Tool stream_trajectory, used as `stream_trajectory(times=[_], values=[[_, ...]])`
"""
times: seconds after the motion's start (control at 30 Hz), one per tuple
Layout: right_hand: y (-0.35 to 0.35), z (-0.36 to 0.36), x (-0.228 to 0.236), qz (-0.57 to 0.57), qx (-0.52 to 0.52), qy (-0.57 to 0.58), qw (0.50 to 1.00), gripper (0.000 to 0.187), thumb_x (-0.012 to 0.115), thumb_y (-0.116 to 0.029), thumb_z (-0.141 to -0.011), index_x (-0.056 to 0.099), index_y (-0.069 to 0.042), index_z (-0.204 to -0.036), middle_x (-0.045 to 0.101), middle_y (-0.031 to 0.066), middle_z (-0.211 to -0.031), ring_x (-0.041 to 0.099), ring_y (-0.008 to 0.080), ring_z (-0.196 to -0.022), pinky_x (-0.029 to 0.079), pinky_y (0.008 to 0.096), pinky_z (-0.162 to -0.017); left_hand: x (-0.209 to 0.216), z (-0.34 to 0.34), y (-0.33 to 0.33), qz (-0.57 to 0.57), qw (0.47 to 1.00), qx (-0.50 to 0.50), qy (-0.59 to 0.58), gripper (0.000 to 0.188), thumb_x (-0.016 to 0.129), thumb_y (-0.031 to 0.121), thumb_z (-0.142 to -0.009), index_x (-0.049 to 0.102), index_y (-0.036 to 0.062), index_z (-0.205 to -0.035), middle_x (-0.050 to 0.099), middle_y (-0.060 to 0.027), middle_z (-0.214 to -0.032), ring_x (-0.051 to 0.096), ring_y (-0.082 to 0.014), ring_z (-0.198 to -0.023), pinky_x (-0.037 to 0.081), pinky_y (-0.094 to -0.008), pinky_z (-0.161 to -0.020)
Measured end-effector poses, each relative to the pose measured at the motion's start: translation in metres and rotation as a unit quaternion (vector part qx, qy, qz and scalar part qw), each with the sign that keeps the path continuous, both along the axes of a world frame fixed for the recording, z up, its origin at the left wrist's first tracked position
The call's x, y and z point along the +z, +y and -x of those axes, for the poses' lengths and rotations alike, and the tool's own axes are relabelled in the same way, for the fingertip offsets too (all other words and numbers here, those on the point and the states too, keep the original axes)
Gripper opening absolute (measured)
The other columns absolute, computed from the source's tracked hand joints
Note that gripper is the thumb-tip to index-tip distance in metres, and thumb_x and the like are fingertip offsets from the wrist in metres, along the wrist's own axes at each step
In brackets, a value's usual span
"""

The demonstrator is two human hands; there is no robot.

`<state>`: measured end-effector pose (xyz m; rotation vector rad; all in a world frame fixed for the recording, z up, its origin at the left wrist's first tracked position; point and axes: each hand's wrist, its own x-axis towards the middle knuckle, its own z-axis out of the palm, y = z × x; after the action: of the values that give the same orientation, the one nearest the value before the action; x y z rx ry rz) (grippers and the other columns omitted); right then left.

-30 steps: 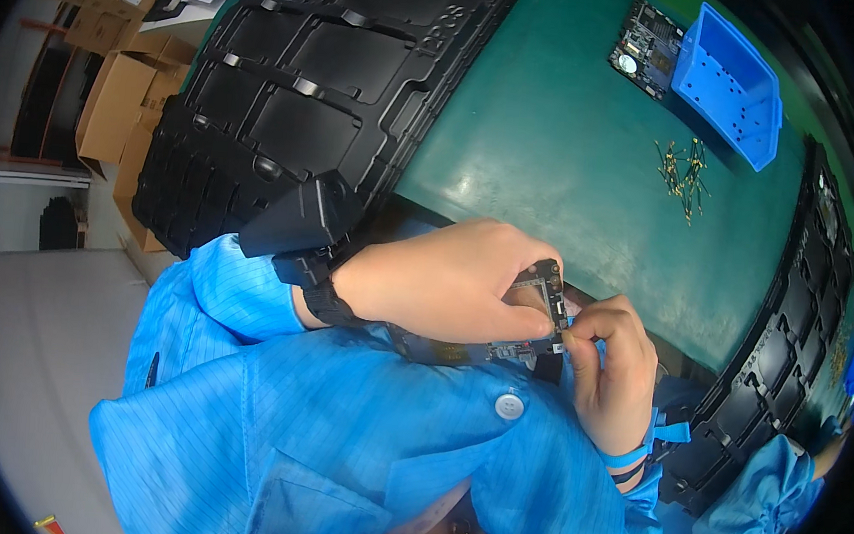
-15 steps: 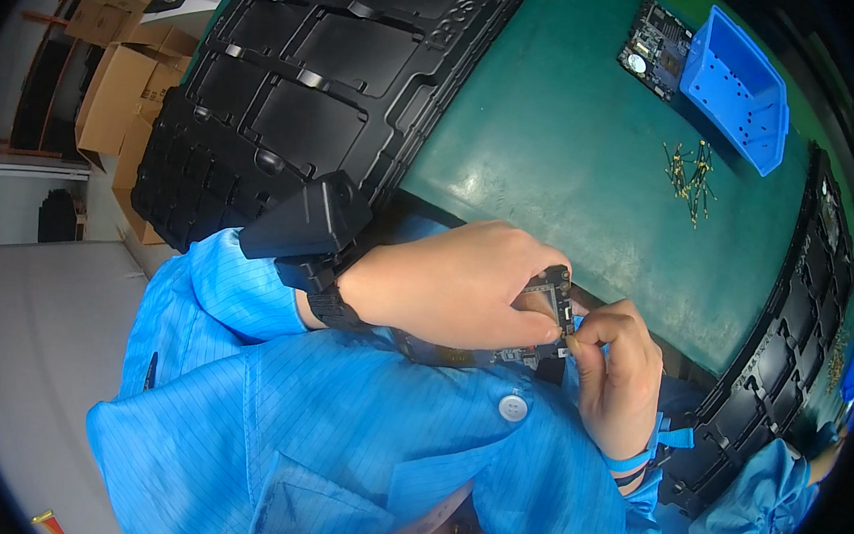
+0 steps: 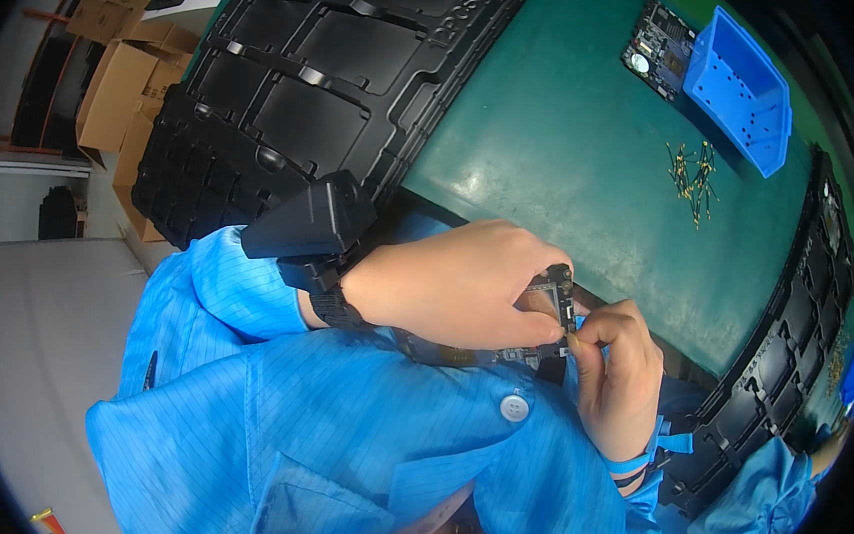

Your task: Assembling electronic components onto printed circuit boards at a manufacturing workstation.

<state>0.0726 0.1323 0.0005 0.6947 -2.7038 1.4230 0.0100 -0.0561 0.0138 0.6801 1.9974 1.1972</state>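
My left hand (image 3: 466, 285) is closed around a dark circuit board (image 3: 558, 289), its thumb lying across the board's face. The board is held in front of my chest, near the table's front edge, and much of it is hidden under the hand. At the board's right edge my right hand (image 3: 621, 378) pinches with thumb and forefinger. Whatever is between those fingertips is too small to make out. A small pile of short thin cables with gold-coloured ends (image 3: 692, 182) lies on the green mat (image 3: 568, 128) beyond my hands.
A blue plastic bin (image 3: 740, 91) stands at the far right, beside another circuit board (image 3: 657, 49). Black moulded trays (image 3: 312, 67) are stacked on the left, with another black tray (image 3: 765, 364) at the right. A co-worker's blue sleeve (image 3: 754, 514) shows at lower right. Cardboard boxes (image 3: 120, 92) stand at far left.
Almost nothing differs. Both hands keep their hold at the circuit board, and the whole view has shifted very slightly.
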Motion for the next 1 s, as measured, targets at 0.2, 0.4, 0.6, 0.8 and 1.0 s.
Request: stream_trajectory(times=[0.2,0.4,0.6,0.8,1.0], values=[[-0.0007,0.0,0.0008,0.002,-0.004,-0.002,1.0,0.018,0.06,0.003,-0.071,0.046,-0.003,-0.08,0.049,0.0119,-0.073,0.054,0.029,-0.063,0.044,0.0338,-0.053,0.0,0.0001,0.0008,0.003,1.0,0.003,0.014,0.02,0.064,0.017,-0.07,0.057,0.0013,-0.08,0.062,-0.0112,-0.07,0.06,-0.0192,-0.064,0.045,-0.0291,-0.059],[-0.0014,-0.0008,0.0001,0.006,-0.008,-0.013,1.0,0.018,0.06,0.004,-0.071,0.046,-0.003,-0.081,0.049,0.0119,-0.073,0.054,0.0289,-0.063,0.043,0.0341,-0.053,-0.0001,-0.0005,0.0007,0.006,1.0,0.007,0.009,0.02,0.065,0.017,-0.069,0.057,0.0012,-0.08,0.062,-0.0108,-0.069,0.06,-0.0189,-0.063,0.045,-0.0288,-0.058],[-0.0014,-0.0024,-0.0014,0.014,-0.015,-0.019,1.0,0.017,0.059,0.005,-0.071,0.046,-0.003,-0.081,0.049,0.0124,-0.073,0.054,0.0292,-0.063,0.043,0.0338,-0.053,-0.0002,-0.0019,0.0011,0.009,1.0,0.006,0.019,0.021,0.065,0.018,-0.069,0.058,0.001,-0.08,0.062,-0.0111,-0.069,0.059,-0.0186,-0.062,0.044,-0.0289,-0.058],[-0.0017,-0.0021,-0.0013,0.021,-0.015,-0.018,1.0,0.018,0.059,0.005,-0.071,0.046,-0.003,-0.081,0.049,0.0127,-0.074,0.053,0.0293,-0.062,0.043,0.0337,-0.053,0.0014,-0.0013,0.0012,0.006,1.0,0.01,-0.017,0.022,0.065,0.017,-0.069,0.058,0.0005,-0.08,0.062,-0.0111,-0.069,0.059,-0.0167,-0.062,0.044,-0.0283,-0.058],[-0.0004,-0.0007,-0.0044,0.019,-0.019,-0.01,1.0,0.019,0.059,0.005,-0.071,0.045,-0.003,-0.081,0.049,0.0127,-0.074,0.053,0.0289,-0.062,0.043,0.0335,-0.052,-0.0007,0.0005,0.003,0.006,1.0,0.011,-0.007,0.02,0.065,0.016,-0.07,0.058,0.0006,-0.08,0.062,-0.0106,-0.069,0.059,-0.0158,-0.062,0.044,-0.0275,-0.057]])
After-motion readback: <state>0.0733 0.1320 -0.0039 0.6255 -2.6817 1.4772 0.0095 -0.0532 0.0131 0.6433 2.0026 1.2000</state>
